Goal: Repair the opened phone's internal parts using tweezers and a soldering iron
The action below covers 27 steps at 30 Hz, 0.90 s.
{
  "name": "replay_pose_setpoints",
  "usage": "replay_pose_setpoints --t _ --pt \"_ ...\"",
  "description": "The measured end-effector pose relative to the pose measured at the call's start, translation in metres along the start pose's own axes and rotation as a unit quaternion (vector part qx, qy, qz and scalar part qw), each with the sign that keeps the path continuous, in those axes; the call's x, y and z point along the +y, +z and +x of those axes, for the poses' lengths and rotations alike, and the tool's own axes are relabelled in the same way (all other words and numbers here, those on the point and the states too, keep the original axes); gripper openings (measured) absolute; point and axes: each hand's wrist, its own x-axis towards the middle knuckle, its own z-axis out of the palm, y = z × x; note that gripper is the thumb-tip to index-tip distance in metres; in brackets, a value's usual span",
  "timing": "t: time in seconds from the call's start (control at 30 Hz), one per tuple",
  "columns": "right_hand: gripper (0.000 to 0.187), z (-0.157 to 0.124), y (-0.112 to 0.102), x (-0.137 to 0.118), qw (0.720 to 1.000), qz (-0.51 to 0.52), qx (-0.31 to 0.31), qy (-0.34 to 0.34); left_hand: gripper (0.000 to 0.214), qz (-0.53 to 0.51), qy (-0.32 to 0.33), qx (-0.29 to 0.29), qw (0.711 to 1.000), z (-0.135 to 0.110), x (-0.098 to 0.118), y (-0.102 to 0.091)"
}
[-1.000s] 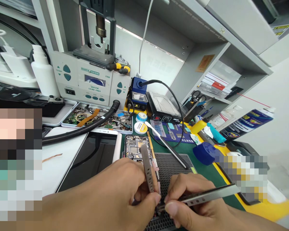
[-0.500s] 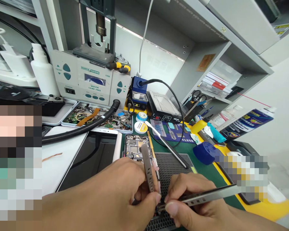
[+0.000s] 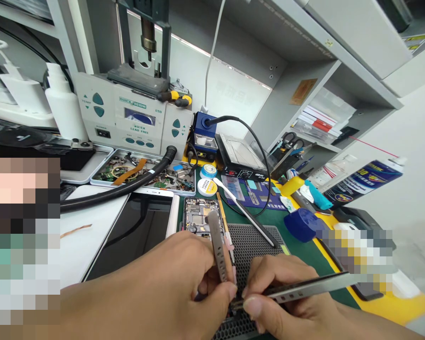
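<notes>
My left hand (image 3: 191,274) is closed on a pair of metal tweezers (image 3: 217,250), whose wide end points up and away from me. Another pair of metal tweezers (image 3: 311,285) is pinched in my right hand (image 3: 283,293), its back end sticking out to the right. Both hands come together low over a black honeycomb mat (image 3: 258,236). A small dark part (image 3: 235,306) sits between the tweezer tips; my fingers mostly hide it, so its kind does not show. Just beyond my left hand lies an opened phone with its inner boards bare (image 3: 200,215).
A hot-air station (image 3: 127,118) stands at the back left, its black hose (image 3: 120,196) crossing above a tray of circuit boards (image 3: 102,177). Left of the mat lies a black-screened tablet (image 3: 141,231). A white-and-black brush-like tool (image 3: 248,215) and a blue cap (image 3: 301,225) lie right.
Almost nothing differs. Both hands and both pairs of tweezers keep their places, with at most a tiny shift at the tips.
</notes>
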Motion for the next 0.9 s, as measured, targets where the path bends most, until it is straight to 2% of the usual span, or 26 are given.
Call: replay_pose_setpoints --t 0.57,0.9 --pt "0.011 -0.0001 -0.0015 -0.0012 1.0 -0.012 -0.007 -0.003 0.031 0.024 0.026 -0.007 0.999 -0.003 -0.0033 -0.0019" --pt "0.01 -0.0023 -0.0026 -0.003 0.999 -0.036 -0.016 0.0 0.028 -0.011 0.023 -0.024 0.999 -0.0035 -0.0033 -0.0031"
